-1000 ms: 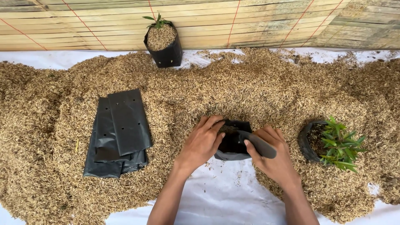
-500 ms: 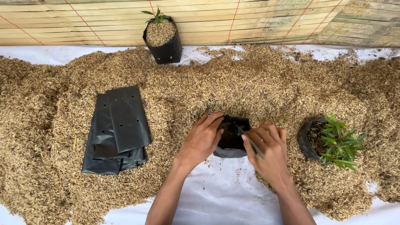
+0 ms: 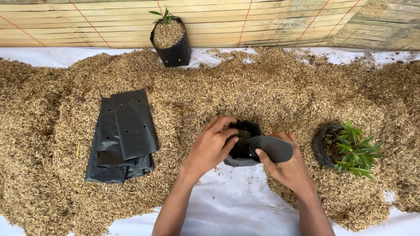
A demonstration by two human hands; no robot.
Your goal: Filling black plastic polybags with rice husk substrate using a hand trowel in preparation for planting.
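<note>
One small black nursery bag point(image 3: 245, 148) is recorded at centre, seated at the near edge of a spread of rice husk point(image 3: 262, 91), where the husk meets a white ground sheet point(image 3: 227, 205). Its mouth is held open and dark filling is seen inside. The bag's left rim is pinched by the left hand point(image 3: 212, 146), fingers curled over the edge. The right rim, folded outward into a flap, is gripped by the right hand point(image 3: 286, 168), thumb on top. Both grips are clenched on the bag.

Listed further out: a stack of flat black bags point(image 3: 122, 135) lying on the husk to the left; a dark pot with a green seedling point(image 3: 345, 148) sunk in husk to the right; a filled black bag with a small sprout point(image 3: 171, 38) standing upright against a bamboo-slat wall point(image 3: 271, 22) at the far side.
</note>
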